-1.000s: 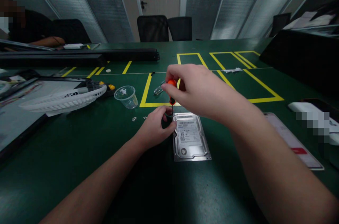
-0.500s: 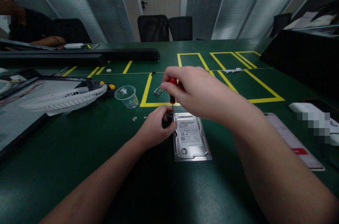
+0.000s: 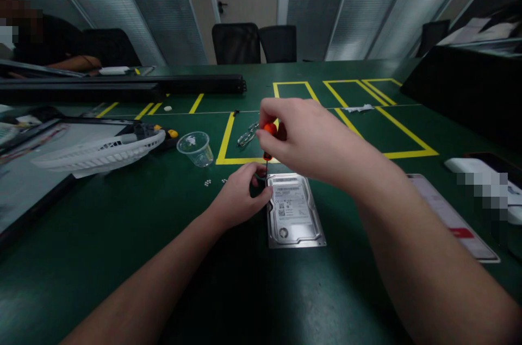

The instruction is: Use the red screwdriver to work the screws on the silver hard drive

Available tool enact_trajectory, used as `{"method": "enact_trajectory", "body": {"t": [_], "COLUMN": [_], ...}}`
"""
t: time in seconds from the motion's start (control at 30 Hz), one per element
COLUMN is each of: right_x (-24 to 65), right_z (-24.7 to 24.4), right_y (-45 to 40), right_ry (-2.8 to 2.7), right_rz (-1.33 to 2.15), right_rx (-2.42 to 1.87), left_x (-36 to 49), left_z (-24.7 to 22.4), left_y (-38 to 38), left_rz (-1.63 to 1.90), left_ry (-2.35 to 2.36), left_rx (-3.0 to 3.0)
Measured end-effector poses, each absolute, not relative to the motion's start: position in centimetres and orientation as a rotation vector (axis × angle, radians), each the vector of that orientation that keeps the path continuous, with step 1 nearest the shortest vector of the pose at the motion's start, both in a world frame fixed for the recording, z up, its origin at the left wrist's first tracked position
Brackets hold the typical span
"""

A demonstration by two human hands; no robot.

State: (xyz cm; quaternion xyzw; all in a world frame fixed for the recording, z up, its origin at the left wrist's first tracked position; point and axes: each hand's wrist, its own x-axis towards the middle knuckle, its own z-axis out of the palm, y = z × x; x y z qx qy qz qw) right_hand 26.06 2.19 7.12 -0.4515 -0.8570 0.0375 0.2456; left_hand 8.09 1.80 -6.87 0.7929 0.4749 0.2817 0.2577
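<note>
A silver hard drive (image 3: 296,212) with a white label lies flat on the green table. My right hand (image 3: 296,130) grips a red and black screwdriver (image 3: 268,156), whose thin shaft points down at the drive's far left corner. Around that same corner curls my left hand (image 3: 244,193), its thumb on the drive's left edge and its fingers beside the shaft tip. The tip itself is too small to make out. Small screws (image 3: 207,183) lie left of my left hand.
A clear plastic cup (image 3: 196,149) stands behind the screws. Beyond my hands is a clear bundled item (image 3: 247,136). A white curved frame (image 3: 106,152) lies left, a phone-like slab (image 3: 452,220) right. Long black bars (image 3: 196,84) lie at the back; a person sits far left.
My right hand has shifted slightly right and its fingers have loosened a little around the screwdriver, showing more of its red top. The drive and my left hand look unmoved.
</note>
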Motion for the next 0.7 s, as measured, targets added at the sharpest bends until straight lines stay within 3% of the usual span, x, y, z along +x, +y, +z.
{"method": "enact_trajectory", "body": {"t": [0.7], "right_x": [26.18], "right_z": [6.90], "right_y": [2.31], "right_ry": [-2.348], "right_rz": [0.094], "right_rx": [-1.143], "left_x": [8.18], "left_z": [-7.06], "left_y": [1.79], "left_rz": [0.785], "left_ry": [1.258], "left_rx": [2.169]}}
